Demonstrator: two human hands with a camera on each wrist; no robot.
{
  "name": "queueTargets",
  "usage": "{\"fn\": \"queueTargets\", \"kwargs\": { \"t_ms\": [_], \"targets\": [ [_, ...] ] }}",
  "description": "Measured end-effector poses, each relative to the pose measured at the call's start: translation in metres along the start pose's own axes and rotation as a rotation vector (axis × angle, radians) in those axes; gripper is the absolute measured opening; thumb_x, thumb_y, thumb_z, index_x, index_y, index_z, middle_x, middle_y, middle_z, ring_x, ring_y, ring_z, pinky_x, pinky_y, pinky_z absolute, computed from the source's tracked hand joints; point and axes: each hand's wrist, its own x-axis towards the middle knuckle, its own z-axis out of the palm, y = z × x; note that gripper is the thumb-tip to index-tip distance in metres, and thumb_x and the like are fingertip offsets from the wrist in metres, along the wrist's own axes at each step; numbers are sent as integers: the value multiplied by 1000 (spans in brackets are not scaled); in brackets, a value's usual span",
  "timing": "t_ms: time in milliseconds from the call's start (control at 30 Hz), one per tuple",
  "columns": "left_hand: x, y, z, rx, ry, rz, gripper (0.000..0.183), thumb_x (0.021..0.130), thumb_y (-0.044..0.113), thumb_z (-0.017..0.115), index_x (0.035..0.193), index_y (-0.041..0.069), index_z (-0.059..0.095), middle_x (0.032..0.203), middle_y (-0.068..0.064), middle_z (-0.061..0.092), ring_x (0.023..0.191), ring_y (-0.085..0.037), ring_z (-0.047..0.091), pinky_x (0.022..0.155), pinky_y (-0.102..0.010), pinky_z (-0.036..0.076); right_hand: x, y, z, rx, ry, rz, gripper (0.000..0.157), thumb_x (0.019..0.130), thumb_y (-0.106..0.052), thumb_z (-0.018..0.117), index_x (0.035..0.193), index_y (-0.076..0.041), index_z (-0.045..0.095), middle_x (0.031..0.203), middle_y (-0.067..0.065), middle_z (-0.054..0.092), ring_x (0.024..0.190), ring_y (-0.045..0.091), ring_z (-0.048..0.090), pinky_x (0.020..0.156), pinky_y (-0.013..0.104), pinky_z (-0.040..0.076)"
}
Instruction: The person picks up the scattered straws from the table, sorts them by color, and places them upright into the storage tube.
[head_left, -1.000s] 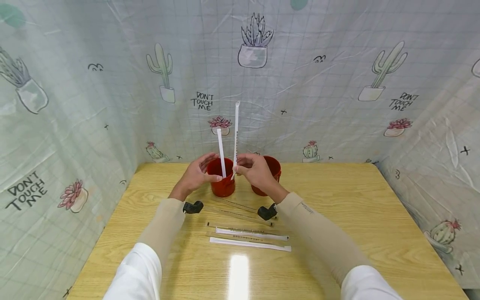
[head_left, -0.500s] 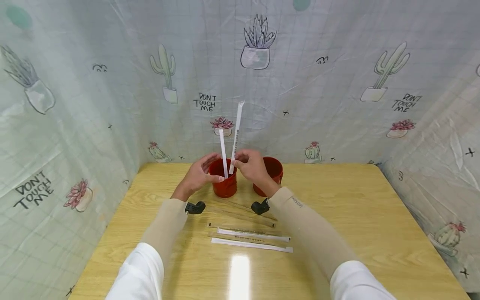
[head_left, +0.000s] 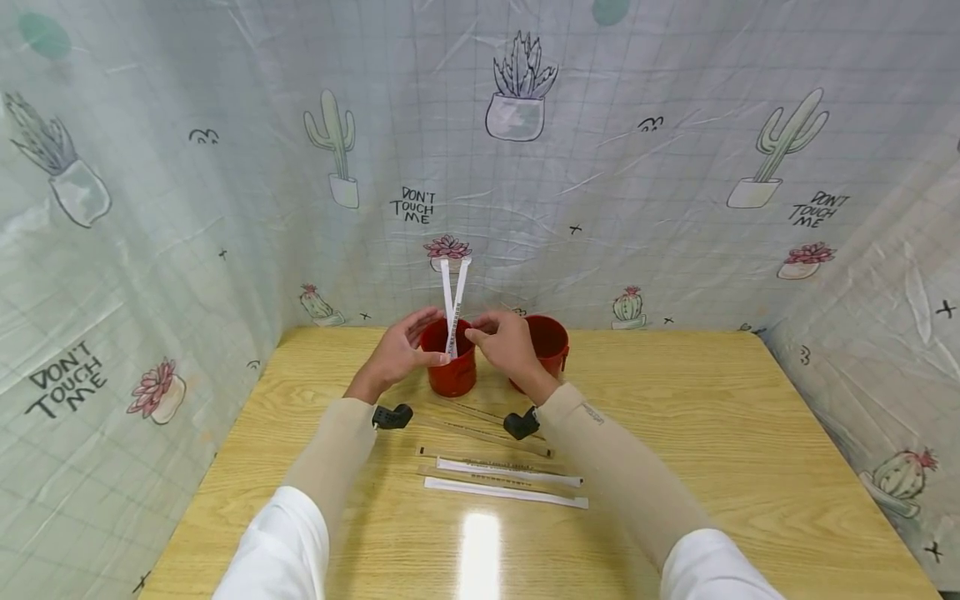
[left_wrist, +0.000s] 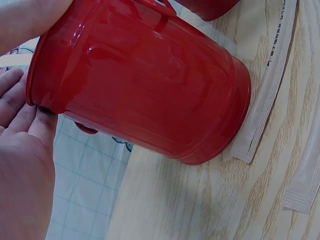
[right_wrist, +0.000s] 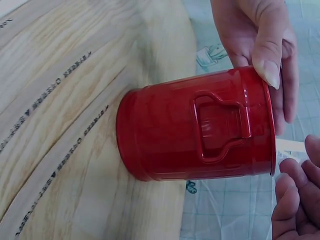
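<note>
My left hand [head_left: 400, 347] holds the left red bucket [head_left: 452, 380] at its rim, thumb on the near side and fingers round the far side. Two white paper-wrapped straws [head_left: 462, 283] stand in that bucket, crossing each other and leaning against the rim. My right hand [head_left: 508, 343] is just right of the same rim, fingers loosely bent with nothing in them. In the right wrist view the small side handle [right_wrist: 222, 127] of the bucket faces the camera. The lower ends of the straws are hidden inside the bucket.
A second red bucket [head_left: 551, 337] stands to the right, partly behind my right hand. In front lie several wrapped straws in a loose row, some white [head_left: 506, 492], some brownish [head_left: 491, 433]. A printed curtain [head_left: 585, 167] hangs behind the wooden table [head_left: 675, 433].
My right hand has lowered a white wrapped straw into the left bucket and let it go; it now leans beside the other one. My left hand has stayed at the rim.
</note>
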Motion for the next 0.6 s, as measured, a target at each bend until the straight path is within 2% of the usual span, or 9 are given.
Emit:
{"fn": "queueTargets", "kwargs": {
  "t_ms": [167,333,467,600],
  "targets": [
    [2,-1,0,9,8,-3,92,85,9,85,162,9,35,165,-9,44,159,-30,34,132,-48,25,-8,1,-6,7,-3,-30,21,96,-19,76,111,-5,78,105,11,79,98,26,71,87,39,62],
    [2,-1,-1,10,9,-1,92,84,7,85,162,9,35,165,-8,44,159,-31,34,132,-49,25,-23,0,-16,89,-48,-59,20,95,-17,77,110,-4,79,104,10,80,94,24,71,81,32,61],
    [2,-2,-1,-1,1,-7,94,83,9,87,162,10,35,166,-9,44,159,-30,33,132,-49,25,-39,6,-24,203,-112,-1,16,94,-14,77,107,-5,79,103,8,79,89,19,69,78,27,59],
    [1,-2,-1,-6,0,-3,94,83,9,87,162,10,36,165,-9,44,159,-31,34,132,-49,25,-57,15,-30,306,-140,64,12,93,-11,78,103,-5,79,100,8,78,85,17,67,79,31,59]
  ]
}}
